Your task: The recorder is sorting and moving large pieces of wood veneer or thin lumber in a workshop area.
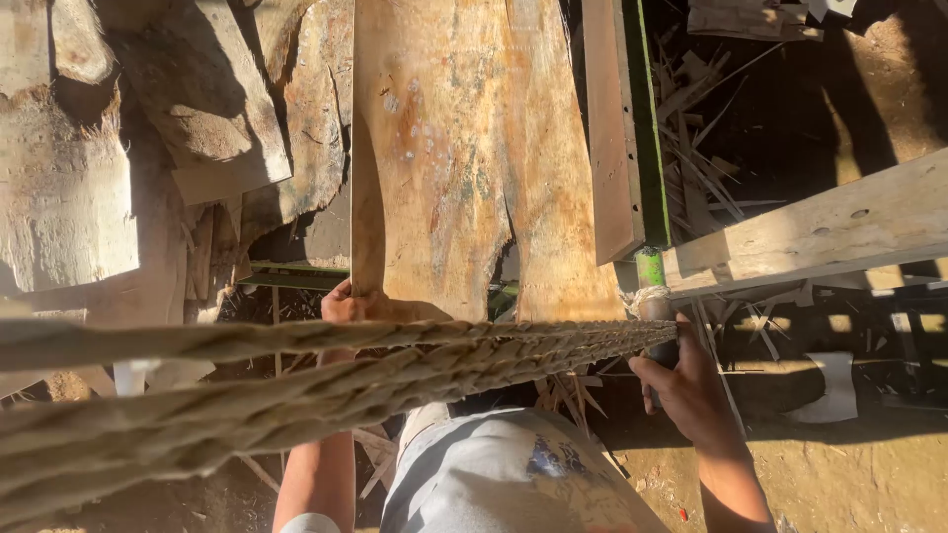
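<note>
Left hand clenched on plank near edge, right hand grasping green-tipped handle; taut rope could snag, plank might tip.

2 hands: left hand, right hand; 2 twisted ropes; 1 wide plank; 1 handle.
</note>
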